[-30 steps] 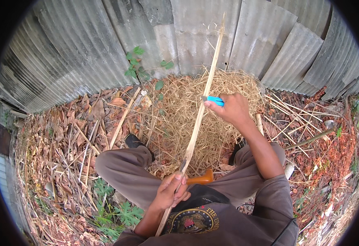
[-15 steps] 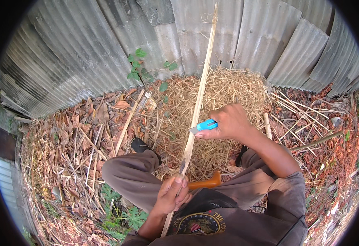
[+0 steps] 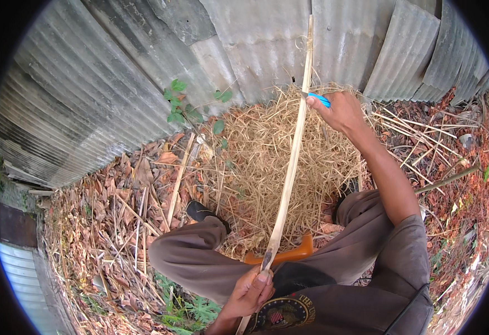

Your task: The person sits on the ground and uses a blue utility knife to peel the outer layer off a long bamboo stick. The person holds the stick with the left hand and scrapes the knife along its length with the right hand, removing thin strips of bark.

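Observation:
A long, pale strip of split wood or bamboo (image 3: pixel 289 187) slants up and away from my lap toward the metal wall. My left hand (image 3: pixel 250 291) is closed round its near end, by a dark knot. Far along the strip, my right hand (image 3: pixel 338 110) grips a blue utility knife (image 3: pixel 320 99). The knife's blade touches the strip near its far end, where thin curls of wood hang. Below the strip, an orange curved handle (image 3: pixel 282 257) lies across my lap; whatever it belongs to is hidden.
Corrugated metal sheets (image 3: pixel 244 50) wall off the far side. A heap of pale shavings (image 3: pixel 261 151) lies between my feet and the wall. Dry leaves (image 3: pixel 138 184), loose sticks (image 3: pixel 417 139) and a green leafy vine (image 3: pixel 177 103) surround it.
My right hand has slid the knife away from me along the strip, from its middle to near its far end. The view has shifted slightly. My left hand keeps its hold.

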Demonstrator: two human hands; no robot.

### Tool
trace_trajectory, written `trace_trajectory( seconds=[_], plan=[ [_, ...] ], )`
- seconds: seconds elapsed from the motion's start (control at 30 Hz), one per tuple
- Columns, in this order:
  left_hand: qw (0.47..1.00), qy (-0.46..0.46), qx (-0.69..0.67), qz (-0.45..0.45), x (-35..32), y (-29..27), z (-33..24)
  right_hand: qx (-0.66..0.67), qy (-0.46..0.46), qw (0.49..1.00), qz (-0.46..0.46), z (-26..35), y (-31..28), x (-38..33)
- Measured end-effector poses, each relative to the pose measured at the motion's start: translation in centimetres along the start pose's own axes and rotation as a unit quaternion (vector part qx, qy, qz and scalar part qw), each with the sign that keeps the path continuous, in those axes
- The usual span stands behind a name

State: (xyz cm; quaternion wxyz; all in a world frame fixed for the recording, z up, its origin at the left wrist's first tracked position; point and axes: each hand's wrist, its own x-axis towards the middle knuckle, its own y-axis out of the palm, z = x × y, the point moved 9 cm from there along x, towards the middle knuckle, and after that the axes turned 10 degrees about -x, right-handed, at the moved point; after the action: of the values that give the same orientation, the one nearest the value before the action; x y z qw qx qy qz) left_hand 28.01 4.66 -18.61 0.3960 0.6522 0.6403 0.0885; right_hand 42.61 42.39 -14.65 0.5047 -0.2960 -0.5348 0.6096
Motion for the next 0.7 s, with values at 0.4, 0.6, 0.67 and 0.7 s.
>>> trace_trajectory(
  seconds=[0.4, 0.6, 0.67, 0.7],
  plan=[
    [0.992, 0.062, 0.106, -0.037, 0.3, -0.3, -2.0, -0.028, -0.257, 0.955, -0.143, 9.9, -1.8, -8.2],
    [0.995, 0.053, 0.080, -0.032, -1.2, 0.5, -1.6, -0.032, -0.203, 0.968, -0.145, 7.1, -2.1, -4.8],
    [0.994, 0.057, 0.084, -0.030, -1.6, 1.0, -2.0, -0.010, -0.202, 0.971, -0.128, 7.3, -2.2, -4.2],
    [0.993, 0.058, 0.098, -0.030, -1.8, 1.1, -1.9, -0.009, -0.170, 0.977, -0.125, 6.4, -2.5, -3.3]
  ],
)
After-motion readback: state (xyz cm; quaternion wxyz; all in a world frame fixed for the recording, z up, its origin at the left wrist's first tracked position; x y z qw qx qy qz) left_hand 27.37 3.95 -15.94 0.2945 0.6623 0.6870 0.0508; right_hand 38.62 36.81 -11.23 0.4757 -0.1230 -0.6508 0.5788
